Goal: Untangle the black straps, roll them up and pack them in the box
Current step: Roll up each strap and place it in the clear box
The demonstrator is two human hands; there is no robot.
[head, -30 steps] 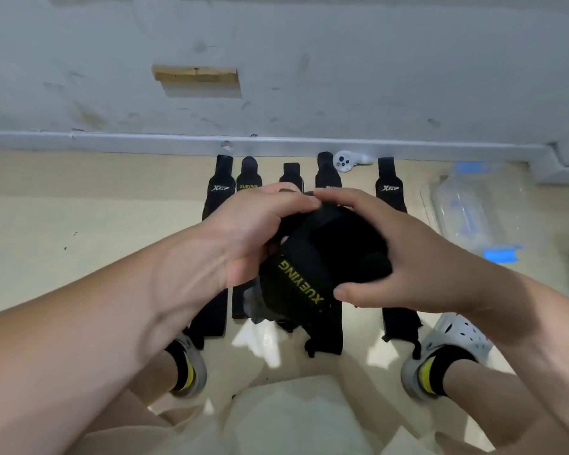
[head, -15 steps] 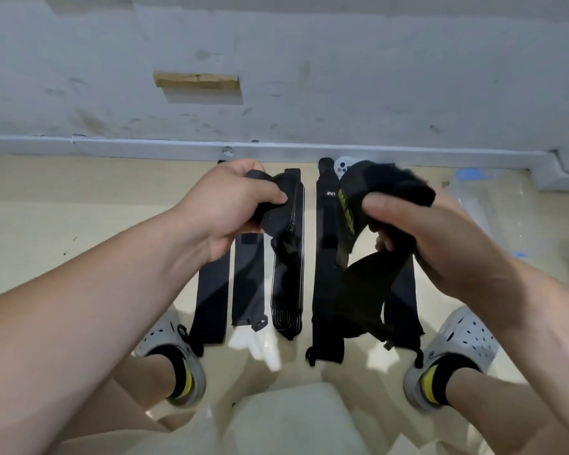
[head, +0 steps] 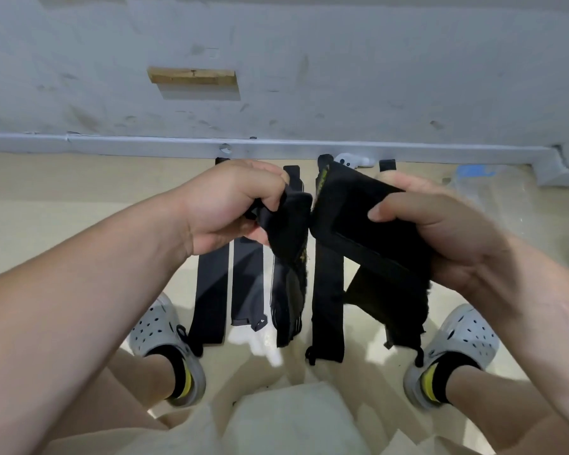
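Head view shows the left hand (head: 234, 205) curled round one black strap (head: 289, 231) and the right hand (head: 440, 231) pinching a wider strap (head: 368, 224) between thumb and fingers, both held above the row of flat straps (head: 211, 290) on the floor (head: 79, 192) — a steady sideways pull, keeping the fuzzy fastening from re-catching, should part them cleanly. Pale glossy floor meets a scuffed grey wall (head: 342, 60), with a clear container (head: 500, 195) — likely the box — at right.

A bare indoor room: I work on the beige floor (head: 63, 192) at the foot of a scuffed grey wall (head: 342, 60) with a painted skirting (head: 145, 144), a wooden block (head: 193, 76) fixed to it, my feet in white clogs (head: 151, 326). Home or workroom, I cannot tell.
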